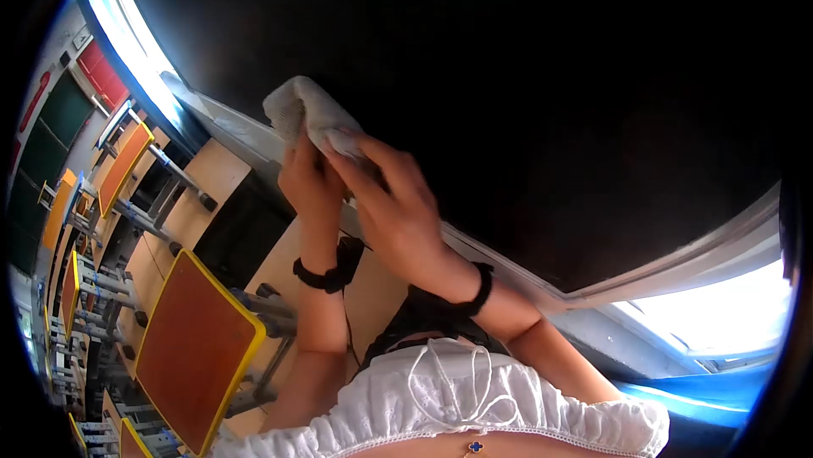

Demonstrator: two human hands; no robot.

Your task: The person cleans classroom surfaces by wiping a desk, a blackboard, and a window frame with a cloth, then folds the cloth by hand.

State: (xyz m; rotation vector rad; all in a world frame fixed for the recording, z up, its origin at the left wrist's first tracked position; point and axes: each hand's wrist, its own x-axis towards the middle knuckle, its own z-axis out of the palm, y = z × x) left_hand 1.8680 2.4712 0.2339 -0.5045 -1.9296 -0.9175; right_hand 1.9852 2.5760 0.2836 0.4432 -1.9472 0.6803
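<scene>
A folded whitish cloth (309,106) is held up in front of a large dark panel (542,119). My left hand (312,178) grips its lower edge from below, fingers closed. Close beside it, my right hand (394,204) has its fingertips pressed on the cloth's right part. The two hands nearly overlap, so some fingers are hidden. Whether the cloth touches the panel, I cannot tell. A dark band circles each wrist.
A light frame (677,263) edges the dark panel. To the left stands a desk with a brown top and yellow rim (199,348), with more desks behind it. Bright windows and blue curtains (703,399) show at both sides.
</scene>
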